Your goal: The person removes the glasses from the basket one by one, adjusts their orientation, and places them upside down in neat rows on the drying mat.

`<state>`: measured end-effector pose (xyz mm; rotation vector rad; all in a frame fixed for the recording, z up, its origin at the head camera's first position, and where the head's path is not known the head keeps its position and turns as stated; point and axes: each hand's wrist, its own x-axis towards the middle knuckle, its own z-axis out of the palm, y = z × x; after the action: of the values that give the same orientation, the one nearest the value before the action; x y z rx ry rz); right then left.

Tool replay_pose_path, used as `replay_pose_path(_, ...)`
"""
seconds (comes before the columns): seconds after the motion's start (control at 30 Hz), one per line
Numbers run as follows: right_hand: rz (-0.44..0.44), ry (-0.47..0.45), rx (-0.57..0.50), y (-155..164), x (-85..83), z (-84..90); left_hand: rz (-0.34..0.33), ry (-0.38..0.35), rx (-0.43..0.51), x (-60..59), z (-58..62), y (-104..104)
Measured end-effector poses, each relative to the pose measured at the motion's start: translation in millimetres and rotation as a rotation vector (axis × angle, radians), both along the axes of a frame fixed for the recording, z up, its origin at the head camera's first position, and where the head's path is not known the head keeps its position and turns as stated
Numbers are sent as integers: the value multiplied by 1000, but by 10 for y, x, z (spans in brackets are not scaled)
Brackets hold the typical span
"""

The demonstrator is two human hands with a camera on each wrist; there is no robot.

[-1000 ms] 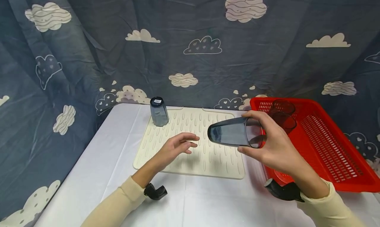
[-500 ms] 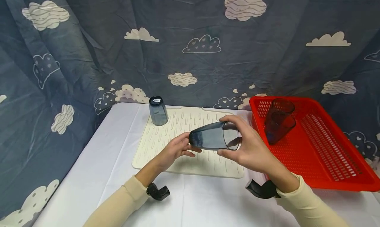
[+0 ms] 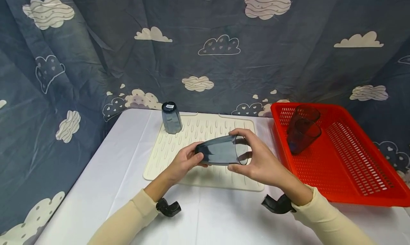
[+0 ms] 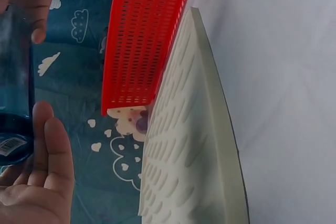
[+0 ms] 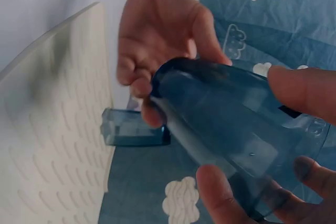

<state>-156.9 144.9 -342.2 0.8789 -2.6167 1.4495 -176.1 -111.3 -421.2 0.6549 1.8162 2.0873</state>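
Note:
A blue-grey drinking glass (image 3: 219,151) lies sideways in the air over the cream drying mat (image 3: 205,125). My right hand (image 3: 261,163) grips its open end, thumb and fingers on opposite sides of the rim. Around the thick base curls my left hand (image 3: 184,163), with the thumb on the near side. In the left wrist view a barcode label (image 4: 10,145) shows on the base. A second glass (image 3: 172,120) stands upside down at the mat's back left corner, a label on its upturned base.
To the right sits a red perforated basket (image 3: 346,159), with two glasses (image 3: 302,134) leaning at its back left. White cloth (image 3: 128,141) covers the table. A dark cloud-patterned curtain (image 3: 192,67) hangs behind.
My right hand has carried the glass leftward, away from the basket. My left hand, loose and apart a second ago, now grips the base.

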Motion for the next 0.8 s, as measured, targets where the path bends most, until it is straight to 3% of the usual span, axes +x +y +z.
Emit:
replay_pose_path(0.23,-21,13,51,31,6,-54,58,-23,-84,1,58,-49)
replay_pose_path(0.5,-41,-46,20,29,38,-198,79,11,-190,22,170,-93)
replay_pose_path(0.8,-59,-53,36,2,39,-364,167,158,-339,40,237,-97)
